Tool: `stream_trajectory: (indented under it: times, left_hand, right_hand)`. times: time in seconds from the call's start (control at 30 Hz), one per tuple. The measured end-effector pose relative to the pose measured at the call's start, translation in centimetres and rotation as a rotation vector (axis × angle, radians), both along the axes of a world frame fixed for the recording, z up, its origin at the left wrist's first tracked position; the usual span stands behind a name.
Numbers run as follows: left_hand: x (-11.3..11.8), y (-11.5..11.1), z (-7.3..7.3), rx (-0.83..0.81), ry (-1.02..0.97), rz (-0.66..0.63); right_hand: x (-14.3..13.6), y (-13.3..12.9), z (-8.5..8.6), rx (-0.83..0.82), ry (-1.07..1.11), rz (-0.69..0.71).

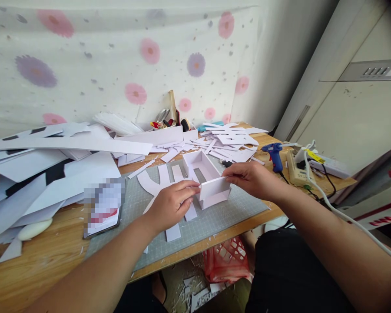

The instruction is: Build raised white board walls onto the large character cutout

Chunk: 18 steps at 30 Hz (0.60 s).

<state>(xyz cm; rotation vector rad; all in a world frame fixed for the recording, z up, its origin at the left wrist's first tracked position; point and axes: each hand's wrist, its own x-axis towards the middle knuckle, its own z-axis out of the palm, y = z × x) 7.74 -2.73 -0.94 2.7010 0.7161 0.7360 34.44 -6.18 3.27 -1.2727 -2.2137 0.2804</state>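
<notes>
A white foam-board structure with upright walls [215,193] stands on the grey cutting mat [244,213]. My right hand [247,177] pinches the right end of its front wall between thumb and fingers. At the wall's left end, my left hand [174,204] rests its fingertips on the board, fingers close together; its thumb is partly hidden. Flat white cut pieces [172,233] lie on the mat beside and under my left hand. Just behind my right hand is a small black-handled tool [226,164], partly covered.
A blue glue gun [273,156] and a power strip [296,169] with cables lie at the right. White scraps [236,141] pile up behind the mat. White sheets [68,174] and a phone-like device [106,208] are at left. A red basket [226,261] sits below.
</notes>
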Motion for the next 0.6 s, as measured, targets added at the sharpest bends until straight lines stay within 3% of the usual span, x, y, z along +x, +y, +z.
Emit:
stream_trajectory:
  times: [0.3,0.6]
  left_hand:
    - [0.2,-0.7,0.4,-0.177,-0.211,0.018]
    - [1.2,-1.4,0.4,-0.205,-0.281,0.074]
  right_hand:
    - [0.0,0.0,0.1,0.012,-0.010,0.017]
    - [0.2,0.0,0.2,0.055,-0.029,0.055]
